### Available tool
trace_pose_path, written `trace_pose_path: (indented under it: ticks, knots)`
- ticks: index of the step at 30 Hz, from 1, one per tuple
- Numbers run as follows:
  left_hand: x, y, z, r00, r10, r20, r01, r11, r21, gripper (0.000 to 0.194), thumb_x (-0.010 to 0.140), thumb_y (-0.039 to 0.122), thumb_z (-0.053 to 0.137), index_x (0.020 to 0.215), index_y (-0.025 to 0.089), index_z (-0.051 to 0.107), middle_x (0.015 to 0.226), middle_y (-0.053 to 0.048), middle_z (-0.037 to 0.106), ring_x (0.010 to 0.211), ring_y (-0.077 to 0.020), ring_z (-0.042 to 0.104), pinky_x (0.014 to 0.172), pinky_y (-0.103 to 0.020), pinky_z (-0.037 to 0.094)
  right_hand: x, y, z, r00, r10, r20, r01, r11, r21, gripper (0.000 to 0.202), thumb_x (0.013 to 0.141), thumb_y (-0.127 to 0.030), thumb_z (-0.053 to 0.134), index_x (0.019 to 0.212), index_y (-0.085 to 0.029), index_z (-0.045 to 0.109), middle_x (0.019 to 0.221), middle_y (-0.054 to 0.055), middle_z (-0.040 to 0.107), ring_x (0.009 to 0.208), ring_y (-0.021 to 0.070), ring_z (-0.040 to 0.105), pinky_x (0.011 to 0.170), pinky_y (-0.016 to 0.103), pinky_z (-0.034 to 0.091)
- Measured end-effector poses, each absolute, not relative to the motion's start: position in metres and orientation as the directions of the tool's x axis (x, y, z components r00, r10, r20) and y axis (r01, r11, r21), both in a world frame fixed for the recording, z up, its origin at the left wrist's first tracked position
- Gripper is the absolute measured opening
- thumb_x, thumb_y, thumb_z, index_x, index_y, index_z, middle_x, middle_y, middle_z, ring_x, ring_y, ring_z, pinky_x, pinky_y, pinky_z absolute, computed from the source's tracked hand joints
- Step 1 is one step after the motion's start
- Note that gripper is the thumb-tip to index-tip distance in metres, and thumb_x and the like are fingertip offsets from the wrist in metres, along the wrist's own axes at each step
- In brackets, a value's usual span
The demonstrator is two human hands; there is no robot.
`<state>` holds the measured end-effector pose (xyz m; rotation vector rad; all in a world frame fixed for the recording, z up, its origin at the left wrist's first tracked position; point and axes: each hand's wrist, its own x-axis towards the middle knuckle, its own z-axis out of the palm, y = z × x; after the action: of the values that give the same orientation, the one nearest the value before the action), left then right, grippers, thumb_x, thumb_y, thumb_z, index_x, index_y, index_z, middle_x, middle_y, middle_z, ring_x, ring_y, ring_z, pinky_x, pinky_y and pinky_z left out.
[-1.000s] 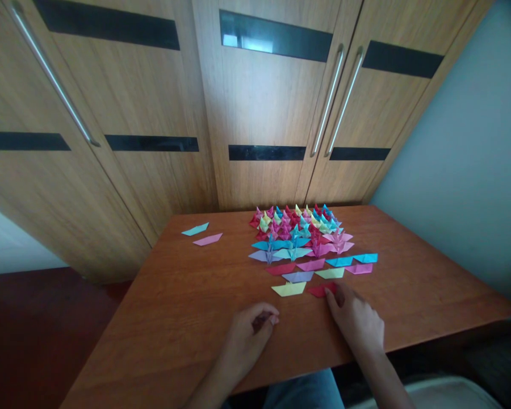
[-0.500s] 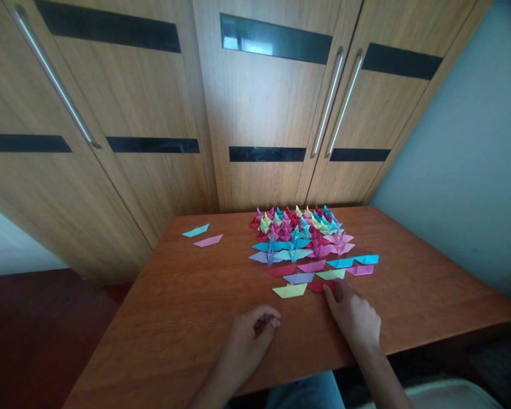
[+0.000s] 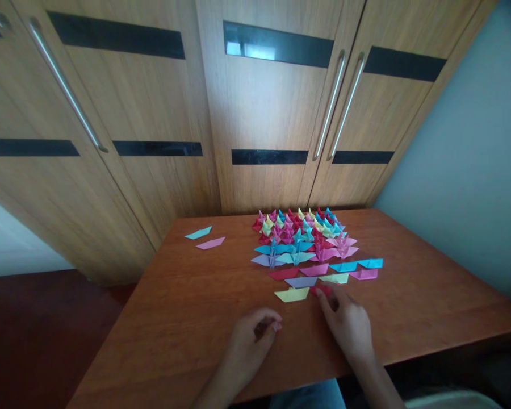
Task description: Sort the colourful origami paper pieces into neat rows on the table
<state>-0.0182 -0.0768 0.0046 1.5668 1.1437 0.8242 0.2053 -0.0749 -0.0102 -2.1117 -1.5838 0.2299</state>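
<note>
My right hand (image 3: 347, 324) is over a red folded paper piece (image 3: 319, 289), with thumb and fingers closed about it; they hide its right part. My left hand (image 3: 253, 341) hovers near the table's front, fingers curled toward the thumb, with nothing visible in it. Left of the red piece lies a yellow folded paper piece (image 3: 292, 295). Just behind are a lavender piece (image 3: 301, 282) and a pale green piece (image 3: 334, 278). Farther back come more flat folded pieces, such as a dark red one (image 3: 283, 274) and a blue one (image 3: 343, 266).
Many origami cranes (image 3: 298, 233) stand in close rows at the back of the wooden table (image 3: 174, 318). A light teal piece (image 3: 198, 233) and a pink piece (image 3: 210, 243) lie at the far left. A wooden wardrobe (image 3: 259, 102) rises behind, and a wall (image 3: 460, 165) borders the right.
My right hand has shifted slightly left, and its fingers now cover more of the red piece's right part. My left hand keeps its curled pose. The whole view has moved slightly.
</note>
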Motion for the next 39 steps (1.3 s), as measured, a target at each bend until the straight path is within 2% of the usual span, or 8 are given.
trace_pose_path:
  ticks: [5,8,13,16,23,26,34,39]
  knots:
    - [-0.035,-0.061,0.009,0.328,0.944,0.014,0.213,-0.089,0.973,0.020,0.083,0.032,0.052,0.089,0.018,0.066,0.088,-0.005,0.070,0.085,-0.0184,0.064,0.077,-0.026,0.048,0.152,-0.076,-0.009,-0.041,0.976,0.212,0.745,0.172,-0.645,0.030,0.091,-0.035,0.038,0.095,-0.022,0.065,0.093,0.006,0.069,0.083,0.0186,0.064,0.074,0.026,0.045]
    - [-0.067,-0.032,0.015,0.226,0.972,0.070,0.390,-0.156,0.908,0.022,0.082,0.032,0.052,0.093,0.019,0.066,0.097,-0.006,0.069,0.091,-0.0196,0.063,0.083,-0.028,0.047,0.125,-0.079,-0.009,-0.206,0.960,0.190,0.718,0.280,-0.637,0.025,0.090,-0.026,0.040,0.089,-0.024,0.065,0.086,0.002,0.069,0.078,0.0163,0.063,0.072,0.024,0.043]
    - [-0.134,0.036,0.018,0.044,0.961,0.272,0.815,-0.192,0.548,0.028,0.080,0.031,0.052,0.101,0.018,0.063,0.108,-0.008,0.064,0.101,-0.0240,0.058,0.092,-0.036,0.043,0.116,-0.083,-0.012,-0.259,0.952,0.162,0.719,0.302,-0.626,0.021,0.088,-0.021,0.043,0.086,-0.024,0.064,0.084,0.000,0.067,0.078,0.0157,0.061,0.071,0.023,0.041]
    - [-0.154,0.070,0.013,0.024,0.934,0.356,0.931,-0.150,0.332,0.034,0.083,0.034,0.049,0.108,0.013,0.061,0.109,-0.012,0.061,0.104,-0.0262,0.056,0.094,-0.038,0.041,0.119,-0.082,-0.013,-0.238,0.959,0.156,0.703,0.281,-0.653,0.022,0.088,-0.020,0.041,0.085,-0.023,0.062,0.082,0.000,0.066,0.076,0.0144,0.060,0.070,0.022,0.040]
    - [-0.153,0.089,-0.001,0.037,0.947,0.318,0.986,-0.087,0.143,0.032,0.086,0.037,0.044,0.106,0.018,0.061,0.114,-0.012,0.057,0.104,-0.0299,0.052,0.086,-0.041,0.043,0.116,-0.081,-0.013,-0.226,0.962,0.154,0.759,0.273,-0.591,0.022,0.088,-0.019,0.041,0.086,-0.024,0.063,0.082,0.001,0.066,0.077,0.0150,0.060,0.071,0.022,0.039]
    - [-0.156,0.081,-0.003,0.120,0.939,0.322,0.970,-0.179,0.162,0.027,0.086,0.034,0.043,0.098,0.017,0.060,0.108,-0.012,0.059,0.100,-0.0275,0.054,0.085,-0.039,0.043,0.116,-0.081,-0.014,-0.218,0.964,0.151,0.766,0.265,-0.586,0.021,0.088,-0.019,0.042,0.087,-0.024,0.063,0.084,0.000,0.066,0.078,0.0154,0.060,0.071,0.023,0.039]
    - [-0.152,0.068,0.003,0.118,0.956,0.269,0.870,-0.230,0.436,0.016,0.082,0.024,0.045,0.093,0.020,0.056,0.098,-0.007,0.065,0.091,-0.0218,0.061,0.083,-0.032,0.046,0.117,-0.082,-0.013,-0.209,0.966,0.154,0.731,0.259,-0.631,0.021,0.088,-0.019,0.041,0.085,-0.023,0.062,0.083,0.000,0.066,0.078,0.0151,0.060,0.072,0.023,0.040]
    - [-0.143,0.056,0.008,0.142,0.959,0.245,0.767,-0.263,0.585,0.020,0.082,0.032,0.048,0.089,0.020,0.063,0.093,-0.005,0.068,0.088,-0.0216,0.062,0.081,-0.032,0.046,0.117,-0.081,-0.009,-0.190,0.971,0.148,0.704,0.240,-0.668,0.022,0.087,-0.019,0.041,0.085,-0.023,0.063,0.082,0.000,0.066,0.076,0.0153,0.060,0.072,0.024,0.041]
